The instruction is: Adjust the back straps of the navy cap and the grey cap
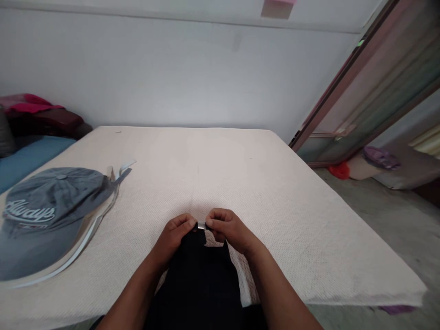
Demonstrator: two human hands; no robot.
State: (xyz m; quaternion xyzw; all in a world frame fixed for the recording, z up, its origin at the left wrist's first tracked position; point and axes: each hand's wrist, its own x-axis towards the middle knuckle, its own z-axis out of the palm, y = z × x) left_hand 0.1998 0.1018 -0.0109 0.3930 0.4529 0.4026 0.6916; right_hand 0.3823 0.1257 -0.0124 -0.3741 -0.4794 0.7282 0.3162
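Black cloth [202, 284], hands [233, 229] at buckle [201, 226], table edge [357, 299]

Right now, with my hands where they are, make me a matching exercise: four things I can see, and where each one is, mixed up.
Things:
1. Cap
2. Metal clasp
3. Bright pink cloth
4. Red item

Places:
A. On the floor at the right
B. Between the fingers of the left hand and the right hand
C. On the left part of the white cover
D. On the pile at the far left

Pairs: 1-C, 2-B, 3-D, 4-A
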